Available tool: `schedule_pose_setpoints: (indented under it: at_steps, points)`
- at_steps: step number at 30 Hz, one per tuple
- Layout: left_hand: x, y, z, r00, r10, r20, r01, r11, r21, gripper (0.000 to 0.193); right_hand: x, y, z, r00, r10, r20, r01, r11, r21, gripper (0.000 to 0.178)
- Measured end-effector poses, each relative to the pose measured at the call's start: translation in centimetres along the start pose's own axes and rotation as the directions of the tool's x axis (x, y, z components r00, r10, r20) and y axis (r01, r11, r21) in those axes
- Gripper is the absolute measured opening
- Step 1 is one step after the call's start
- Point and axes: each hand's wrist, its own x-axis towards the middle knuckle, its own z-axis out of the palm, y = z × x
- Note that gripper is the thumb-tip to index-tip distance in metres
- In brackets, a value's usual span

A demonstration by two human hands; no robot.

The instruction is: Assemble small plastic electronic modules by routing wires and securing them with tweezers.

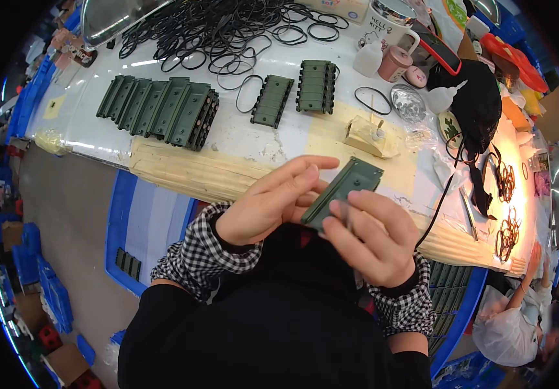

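Note:
A dark green ribbed plastic part is held up, tilted, in front of my body. My left hand grips it from the left, its index finger stretched along the far side and other fingertips partly hidden behind the part. My right hand has its fingers bent against the near right side of the same part; the fingertips are slightly blurred. Beyond my hands, a small yellowish block fixture with an upright pin sits on the table. Two short green parts, one beside another, lie farther off.
A row of green parts stands at the left of the table, below a heap of black rubber bands. Cups, bottles and a phone crowd the right. Blue trays flank my body. Another person is at right.

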Motion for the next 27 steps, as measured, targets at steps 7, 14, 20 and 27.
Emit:
schedule_pose_setpoints:
  at_steps: [7,14,20,27]
  points:
    - [-1.0,-0.4,-1.3,0.984,-0.160,0.081,0.176,0.945,-0.275,0.058,0.9,-1.4,0.3,0.989,-0.084,0.120,0.056,0.973,0.222,0.032]
    - [-2.6,4.4,-4.2,0.575,0.762,-0.298,-0.264,0.518,0.814,0.059,-0.3,-0.7,-1.9,0.948,0.317,-0.024,-0.312,0.944,0.107,0.024]
    - [-2.1,7.4,-10.1,0.471,0.879,-0.078,0.380,-0.122,0.917,0.052,0.1,-0.3,-0.4,0.961,0.275,-0.038,-0.268,0.955,0.130,0.017]
    - [-1.9,7.8,-9.8,0.534,0.833,-0.147,0.388,-0.088,0.917,0.047,-0.4,0.3,-0.1,0.952,0.304,-0.041,-0.298,0.949,0.108,0.018]
